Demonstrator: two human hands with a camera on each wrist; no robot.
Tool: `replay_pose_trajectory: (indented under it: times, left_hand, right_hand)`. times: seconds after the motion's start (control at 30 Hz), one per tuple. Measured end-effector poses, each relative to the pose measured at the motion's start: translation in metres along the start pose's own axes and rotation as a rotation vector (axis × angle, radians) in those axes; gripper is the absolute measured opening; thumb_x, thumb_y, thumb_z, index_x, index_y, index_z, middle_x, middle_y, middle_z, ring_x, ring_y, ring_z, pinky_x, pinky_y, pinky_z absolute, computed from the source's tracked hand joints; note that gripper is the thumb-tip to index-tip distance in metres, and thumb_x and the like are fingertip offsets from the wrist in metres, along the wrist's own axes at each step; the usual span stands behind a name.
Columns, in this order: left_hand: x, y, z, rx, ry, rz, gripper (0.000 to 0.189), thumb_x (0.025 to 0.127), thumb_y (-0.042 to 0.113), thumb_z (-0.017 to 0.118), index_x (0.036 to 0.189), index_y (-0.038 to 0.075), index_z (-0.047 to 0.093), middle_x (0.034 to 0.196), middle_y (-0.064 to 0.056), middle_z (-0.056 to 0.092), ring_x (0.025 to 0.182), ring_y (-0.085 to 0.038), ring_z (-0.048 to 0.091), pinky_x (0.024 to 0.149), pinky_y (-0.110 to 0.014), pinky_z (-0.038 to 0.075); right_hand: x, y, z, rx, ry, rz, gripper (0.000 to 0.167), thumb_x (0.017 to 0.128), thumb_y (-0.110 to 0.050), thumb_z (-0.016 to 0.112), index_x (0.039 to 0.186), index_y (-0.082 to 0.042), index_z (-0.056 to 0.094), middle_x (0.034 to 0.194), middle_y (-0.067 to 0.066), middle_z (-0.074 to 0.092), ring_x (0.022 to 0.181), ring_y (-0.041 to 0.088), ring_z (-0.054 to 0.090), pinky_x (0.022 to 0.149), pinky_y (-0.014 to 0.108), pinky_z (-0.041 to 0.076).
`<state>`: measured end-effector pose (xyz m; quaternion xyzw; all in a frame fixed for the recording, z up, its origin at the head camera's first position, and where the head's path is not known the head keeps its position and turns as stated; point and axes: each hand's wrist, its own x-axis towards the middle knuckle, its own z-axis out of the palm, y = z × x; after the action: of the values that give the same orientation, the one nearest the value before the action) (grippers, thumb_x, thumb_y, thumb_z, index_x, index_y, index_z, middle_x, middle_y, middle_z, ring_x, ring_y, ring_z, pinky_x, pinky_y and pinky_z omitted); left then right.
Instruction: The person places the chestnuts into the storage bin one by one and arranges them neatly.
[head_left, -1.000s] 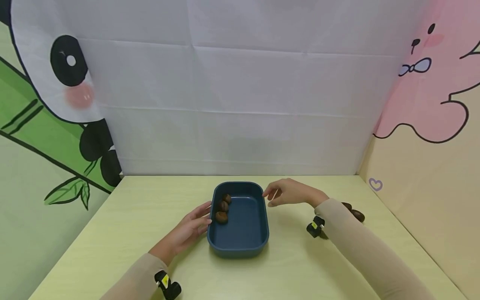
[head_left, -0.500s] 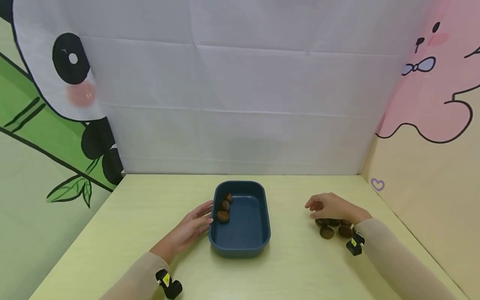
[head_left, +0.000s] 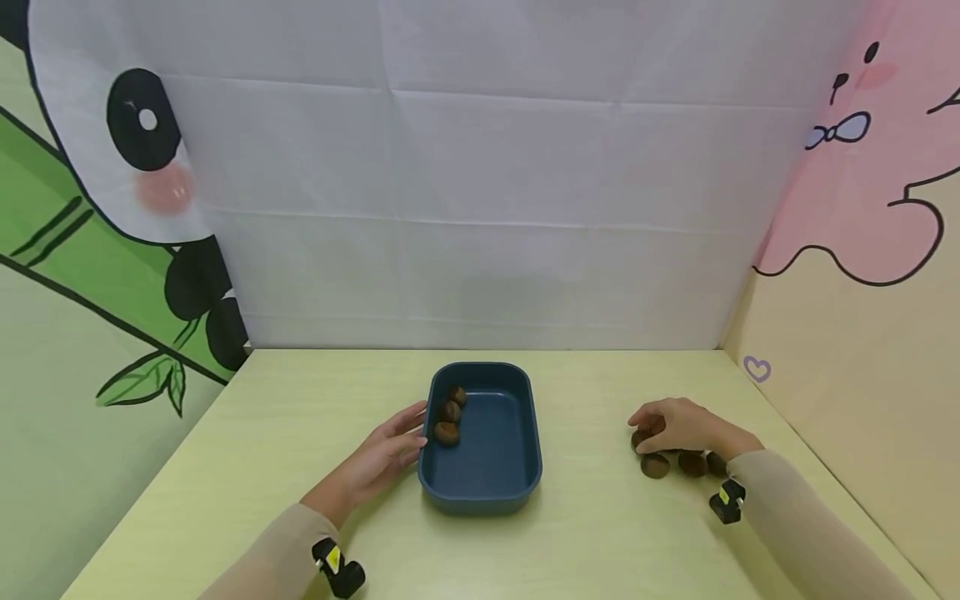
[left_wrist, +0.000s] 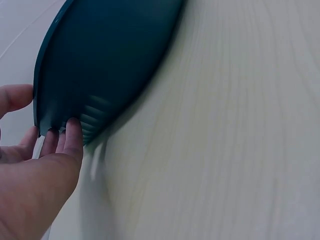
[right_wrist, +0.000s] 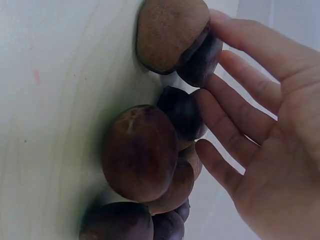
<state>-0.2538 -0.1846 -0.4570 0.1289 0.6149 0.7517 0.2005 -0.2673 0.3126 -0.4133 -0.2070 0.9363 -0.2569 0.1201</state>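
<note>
A dark blue rectangular tray [head_left: 483, 506] stands mid-table with several chestnuts [head_left: 447, 433] along its inner left side. My left hand [head_left: 381, 456] touches the tray's left wall with extended fingers; the left wrist view shows the fingertips against the tray's outer side. To the right, a cluster of chestnuts [head_left: 692, 463] lies on the table. My right hand [head_left: 686, 425] is over its left end, thumb and fingertips around a dark chestnut [right_wrist: 201, 59]. A chestnut with a pale brown face [right_wrist: 172, 32] sits right beside it. The palm hides part of the cluster from the head view.
The pale wooden table [head_left: 322, 392] runs back to a white cloth backdrop [head_left: 487, 167]. Painted side walls [head_left: 847, 350] border it left and right. Small black cameras [head_left: 337, 568] are strapped to both wrists.
My right hand has moved from the tray's right rim to the chestnut cluster at the right and lowered onto a chestnut. The left hand stays at the tray.
</note>
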Motion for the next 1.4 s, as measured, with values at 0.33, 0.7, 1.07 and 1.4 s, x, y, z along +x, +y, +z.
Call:
replay_pose_trajectory:
  times: [0.33,0.7,1.07,1.4]
  left_hand:
    - [0.001,0.0,0.001,-0.001,0.008,-0.006,0.07,0.1,0.003,0.052,0.16,0.004,0.016,0.164,-0.02,0.013,0.149,-0.037,0.019,0.117,-0.05,0.024]
    - [0.0,0.0,0.002,0.0,0.017,-0.013,0.069,0.1,0.003,0.051,0.16,0.004,0.016,0.164,-0.02,0.013,0.149,-0.038,0.019,0.116,-0.05,0.025]
    - [0.001,0.003,0.004,-0.002,0.023,-0.019,0.069,0.1,0.002,0.051,0.16,0.005,0.017,0.164,-0.02,0.014,0.149,-0.037,0.018,0.117,-0.051,0.024]
    - [0.0,0.003,0.003,-0.018,0.023,-0.017,0.069,0.099,0.001,0.05,0.16,0.004,0.017,0.164,-0.021,0.013,0.149,-0.038,0.017,0.116,-0.049,0.026]
  right_hand:
    - [0.001,0.001,-0.002,-0.037,0.007,-0.021,0.033,0.086,-0.027,0.08,0.111,-0.008,0.073,0.101,-0.005,0.071,0.094,0.017,0.066,0.086,0.042,0.052]
    - [0.01,-0.017,-0.01,0.002,0.022,-0.045,0.037,0.087,-0.031,0.078,0.116,-0.007,0.072,0.103,-0.006,0.072,0.095,0.015,0.067,0.088,0.043,0.051]
    - [0.029,-0.063,-0.007,0.066,0.043,-0.168,0.033,0.089,-0.032,0.077,0.118,-0.019,0.071,0.107,-0.008,0.069,0.092,0.012,0.067,0.081,0.036,0.053]
    - [0.064,-0.109,0.016,0.141,-0.01,-0.341,0.035,0.089,-0.026,0.078,0.12,-0.011,0.07,0.108,-0.006,0.07,0.093,0.013,0.068,0.084,0.035,0.054]
